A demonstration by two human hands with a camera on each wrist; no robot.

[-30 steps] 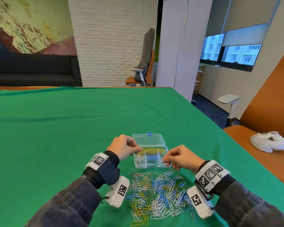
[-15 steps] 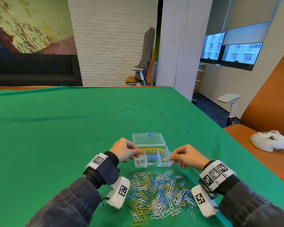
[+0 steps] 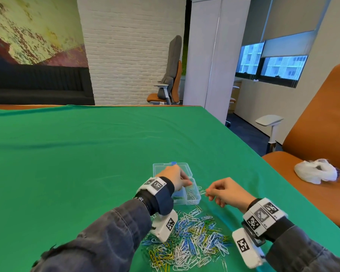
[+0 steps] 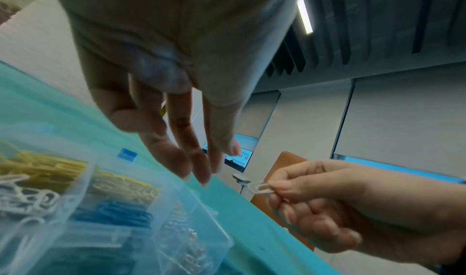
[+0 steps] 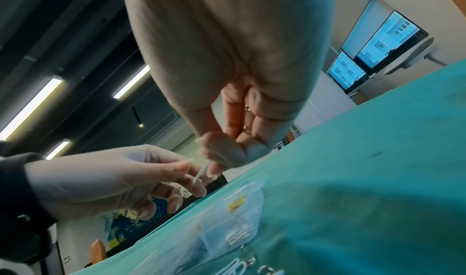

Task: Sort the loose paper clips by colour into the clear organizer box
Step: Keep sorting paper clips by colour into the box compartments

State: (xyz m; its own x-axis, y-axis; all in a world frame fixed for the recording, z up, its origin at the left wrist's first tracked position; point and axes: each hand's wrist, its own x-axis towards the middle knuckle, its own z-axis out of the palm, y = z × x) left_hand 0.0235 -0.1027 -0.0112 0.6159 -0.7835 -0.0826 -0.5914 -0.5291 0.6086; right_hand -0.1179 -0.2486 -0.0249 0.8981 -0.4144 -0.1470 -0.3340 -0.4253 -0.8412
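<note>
The clear organizer box point(image 3: 193, 201) stands with its lid point(image 3: 161, 166) laid open behind it. Its compartments hold yellow point(image 4: 37, 167), white point(image 4: 22, 197), blue point(image 4: 113, 213) and silver clips point(image 4: 186, 239). My left hand point(image 3: 185, 181) hovers over the box with fingers point(image 4: 196, 167) straight and relaxed, holding nothing. My right hand point(image 3: 207, 193) is just right of the box and pinches a white paper clip point(image 3: 202, 192) between thumb and forefinger; the clip point(image 4: 258, 187) points towards the left hand. The loose clip pile point(image 3: 188, 238) lies in front of the box, between my wrists.
A green cloth point(image 3: 86, 163) covers the table, whose right edge runs close to my right arm. An orange chair point(image 3: 318, 134) with a white plastic bag point(image 3: 316, 171) on its seat stands beside that edge.
My left hand has moved right, from the box's left side to above its compartments. My right hand has drawn slightly right, off the box's right end, with a clip pinched in it.
</note>
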